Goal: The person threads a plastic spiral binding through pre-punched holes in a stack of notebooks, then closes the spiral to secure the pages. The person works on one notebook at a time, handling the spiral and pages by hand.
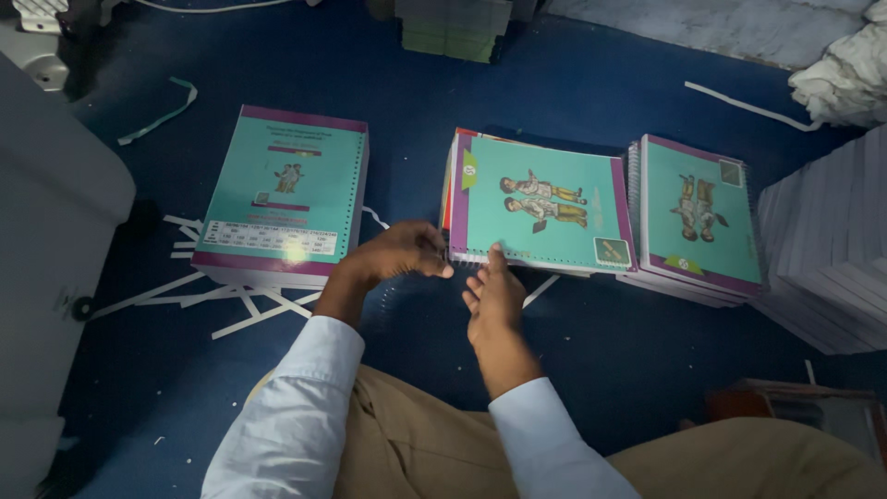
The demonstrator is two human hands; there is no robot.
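Note:
A teal-and-purple covered notebook (540, 205) lies on top of the middle stack, its punched edge toward me. My left hand (399, 254) has its fingers pinched at the notebook's near left corner, on what looks like a wire spiral along that edge. Just right of it, my right hand (493, 298) rests with fingers apart, fingertips touching the same near edge. I cannot tell exactly what the left fingers pinch.
A stack of punched teal covers (282, 189) lies to the left on blue floor, with white paper strips (231, 305) scattered under it. A stack of spiral-bound notebooks (700, 217) sits to the right, beside a tall white paper pile (832, 249). A grey machine (46, 231) stands at far left.

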